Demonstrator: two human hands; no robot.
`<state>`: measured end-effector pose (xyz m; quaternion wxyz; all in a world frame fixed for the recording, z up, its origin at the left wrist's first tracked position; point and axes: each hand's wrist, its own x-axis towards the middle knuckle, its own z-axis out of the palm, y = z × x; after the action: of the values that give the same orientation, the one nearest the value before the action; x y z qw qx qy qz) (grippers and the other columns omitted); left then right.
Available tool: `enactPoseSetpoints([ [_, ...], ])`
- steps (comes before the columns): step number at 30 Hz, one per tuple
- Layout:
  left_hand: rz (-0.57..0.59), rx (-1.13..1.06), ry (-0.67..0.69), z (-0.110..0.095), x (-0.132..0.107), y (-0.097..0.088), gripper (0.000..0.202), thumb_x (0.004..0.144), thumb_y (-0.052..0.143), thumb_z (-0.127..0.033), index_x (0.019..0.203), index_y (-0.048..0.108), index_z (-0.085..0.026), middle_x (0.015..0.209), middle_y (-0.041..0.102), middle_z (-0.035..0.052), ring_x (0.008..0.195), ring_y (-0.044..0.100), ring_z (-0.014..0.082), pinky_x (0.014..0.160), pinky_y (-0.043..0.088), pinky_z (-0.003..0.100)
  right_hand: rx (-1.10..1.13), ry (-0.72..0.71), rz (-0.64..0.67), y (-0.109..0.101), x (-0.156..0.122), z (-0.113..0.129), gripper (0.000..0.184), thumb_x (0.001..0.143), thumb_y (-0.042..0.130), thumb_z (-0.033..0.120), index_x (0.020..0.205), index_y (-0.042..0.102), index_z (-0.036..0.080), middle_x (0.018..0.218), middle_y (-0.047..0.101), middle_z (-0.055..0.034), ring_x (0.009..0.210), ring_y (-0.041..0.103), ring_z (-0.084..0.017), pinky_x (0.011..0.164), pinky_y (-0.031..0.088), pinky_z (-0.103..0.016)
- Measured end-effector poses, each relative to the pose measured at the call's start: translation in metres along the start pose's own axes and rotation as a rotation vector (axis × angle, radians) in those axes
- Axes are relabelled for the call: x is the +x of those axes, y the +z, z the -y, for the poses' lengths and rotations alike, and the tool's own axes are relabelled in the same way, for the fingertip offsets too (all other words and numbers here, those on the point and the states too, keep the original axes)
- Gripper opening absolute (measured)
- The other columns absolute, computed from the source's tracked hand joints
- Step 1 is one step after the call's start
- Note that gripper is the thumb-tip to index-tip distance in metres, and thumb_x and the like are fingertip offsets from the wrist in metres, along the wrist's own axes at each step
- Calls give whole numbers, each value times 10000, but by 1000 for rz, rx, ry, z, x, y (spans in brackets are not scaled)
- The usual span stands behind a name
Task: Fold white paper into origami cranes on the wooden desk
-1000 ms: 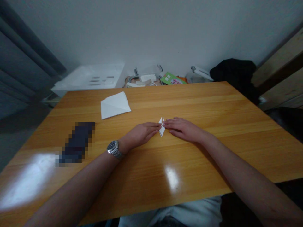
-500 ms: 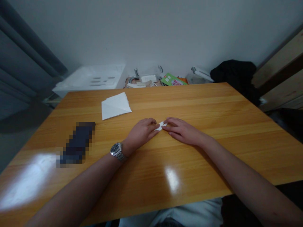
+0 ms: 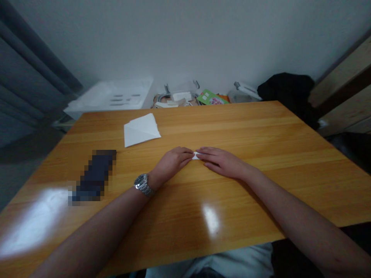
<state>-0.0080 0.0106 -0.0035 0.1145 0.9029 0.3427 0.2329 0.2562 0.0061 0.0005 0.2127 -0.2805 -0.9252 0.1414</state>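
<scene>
A small folded piece of white paper (image 3: 196,156) lies on the wooden table between my hands, mostly covered by fingers. My left hand (image 3: 173,160), with a metal watch (image 3: 143,184) on its wrist, has its fingers closed together at the paper's left end. From the other side, my right hand (image 3: 222,160) grips the right part, its long fingers pressed down over it and its thumb lower on the near side. Farther back to the left rests a stack of white paper sheets (image 3: 142,130).
On the left of the table (image 3: 185,216) lies a dark, pixelated flat object (image 3: 94,173). Beyond the far edge are a white plastic tray (image 3: 116,94), a green booklet (image 3: 211,97) and assorted clutter. Black cloth (image 3: 285,90) sits at the back right.
My fingers have flattened down on the small paper, which shows less between them. The right fingertips have shifted slightly left. The paper stack and the dark object stay put.
</scene>
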Motion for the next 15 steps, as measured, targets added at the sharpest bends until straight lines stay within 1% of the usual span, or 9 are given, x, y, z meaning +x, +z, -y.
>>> enactPoseSetpoints([
  [3, -2, -10, -3, 3, -1, 2, 270, 1026, 507, -297, 1161, 712, -185, 1184, 718, 77, 1083, 664, 209, 996, 542, 379, 15, -4, -7, 2, 0, 0, 441, 991, 548, 218, 1430, 558, 264, 1467, 574, -99, 1366, 532, -239, 1160, 427, -494],
  [7, -10, -18, -6, 2, 1, 1, 261, 1024, 505, -281, 1137, 719, -184, 1164, 718, 77, 1067, 671, 203, 986, 547, 364, 13, -18, 3, 1, 1, 2, 459, 989, 538, 206, 1446, 539, 258, 1497, 541, -101, 1378, 520, -241, 1157, 434, -491],
  [10, -4, -20, -17, 0, 2, 0, 264, 1025, 498, -271, 1133, 718, -172, 1151, 720, 80, 1057, 669, 202, 985, 546, 356, 3, -10, 13, 1, 2, 3, 447, 991, 519, 196, 1433, 552, 250, 1466, 573, -103, 1344, 553, -238, 1137, 457, -484],
  [12, 16, -7, -12, -1, 3, -3, 271, 1029, 487, -265, 1140, 716, -170, 1166, 714, 82, 1068, 663, 205, 988, 542, 356, -7, -2, 20, 2, 2, 4, 431, 993, 508, 197, 1420, 565, 224, 1436, 600, -116, 1323, 571, -240, 1128, 465, -481],
  [15, 69, 41, 21, -5, 4, -7, 293, 1037, 463, -263, 1158, 711, -164, 1202, 694, 99, 1088, 647, 214, 991, 535, 360, -26, 9, 28, 2, 2, 4, 424, 991, 508, 196, 1409, 574, 199, 1433, 600, -130, 1324, 569, -249, 1127, 463, -485],
])
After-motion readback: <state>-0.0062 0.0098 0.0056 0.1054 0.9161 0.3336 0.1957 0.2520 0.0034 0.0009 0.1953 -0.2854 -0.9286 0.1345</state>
